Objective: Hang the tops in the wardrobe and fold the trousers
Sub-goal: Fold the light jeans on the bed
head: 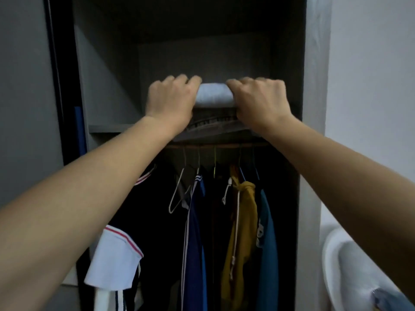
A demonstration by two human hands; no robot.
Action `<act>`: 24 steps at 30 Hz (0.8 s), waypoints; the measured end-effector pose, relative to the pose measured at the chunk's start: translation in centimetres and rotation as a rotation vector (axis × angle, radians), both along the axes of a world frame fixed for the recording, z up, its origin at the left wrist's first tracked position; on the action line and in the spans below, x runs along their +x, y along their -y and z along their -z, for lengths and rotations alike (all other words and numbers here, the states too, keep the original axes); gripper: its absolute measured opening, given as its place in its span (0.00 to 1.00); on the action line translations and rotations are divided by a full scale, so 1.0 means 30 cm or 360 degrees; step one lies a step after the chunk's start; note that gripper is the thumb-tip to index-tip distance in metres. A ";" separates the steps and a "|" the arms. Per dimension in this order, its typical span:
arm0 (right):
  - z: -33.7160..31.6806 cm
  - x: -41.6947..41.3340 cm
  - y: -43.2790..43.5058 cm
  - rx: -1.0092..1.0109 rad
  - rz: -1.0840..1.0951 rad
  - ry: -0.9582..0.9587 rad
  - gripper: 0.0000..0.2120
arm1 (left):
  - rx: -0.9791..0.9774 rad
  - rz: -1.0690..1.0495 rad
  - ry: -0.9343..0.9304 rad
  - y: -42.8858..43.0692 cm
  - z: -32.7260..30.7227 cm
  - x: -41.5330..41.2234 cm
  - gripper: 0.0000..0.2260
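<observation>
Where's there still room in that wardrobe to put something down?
The shelf is bare left of the folded stack, up to the wardrobe's side wall, with open height above it. Below, the rail is crowded with hanging tops.

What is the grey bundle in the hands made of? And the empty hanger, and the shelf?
The grey bundle: soft knitted cloth, probably cotton; it looks matte, with rounded folds.
The empty hanger: thin wire, likely metal with a pale coating; it bends in sharp corners.
The shelf: flat grey board, perhaps laminated wood; it looks smooth, matte and straight-edged.
</observation>
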State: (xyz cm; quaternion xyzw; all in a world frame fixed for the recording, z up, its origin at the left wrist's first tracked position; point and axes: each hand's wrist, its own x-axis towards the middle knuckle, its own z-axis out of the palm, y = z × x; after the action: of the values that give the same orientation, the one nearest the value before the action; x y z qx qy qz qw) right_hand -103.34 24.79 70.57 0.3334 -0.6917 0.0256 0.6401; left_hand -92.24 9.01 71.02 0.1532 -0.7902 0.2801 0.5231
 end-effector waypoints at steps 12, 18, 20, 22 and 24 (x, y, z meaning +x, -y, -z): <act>-0.359 -0.562 0.227 -0.0094 0.0196 -0.0195 0.18 | -0.0211 0.0080 -0.0185 0.270 -0.343 -0.616 0.25; -0.432 -0.802 0.329 -0.0006 0.0319 -0.0141 0.18 | -0.0205 0.0151 -0.0152 0.411 -0.400 -0.917 0.20; -0.451 -0.872 0.352 0.0012 0.0375 -0.0111 0.18 | -0.0235 0.0196 -0.0131 0.440 -0.425 -1.007 0.20; -0.473 -0.948 0.372 0.0005 0.0442 -0.0117 0.18 | -0.0257 0.0236 -0.0135 0.471 -0.451 -1.100 0.20; -0.502 -1.022 0.392 -0.0028 0.0505 -0.0110 0.18 | -0.0278 0.0295 -0.0140 0.494 -0.483 -1.199 0.21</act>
State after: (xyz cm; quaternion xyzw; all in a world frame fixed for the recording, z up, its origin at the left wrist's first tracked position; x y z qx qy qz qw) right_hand -134.01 13.02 85.64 0.2151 -0.7131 -0.0812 0.6623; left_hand -128.21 -5.79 85.52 0.0455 -0.7498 0.2913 0.5923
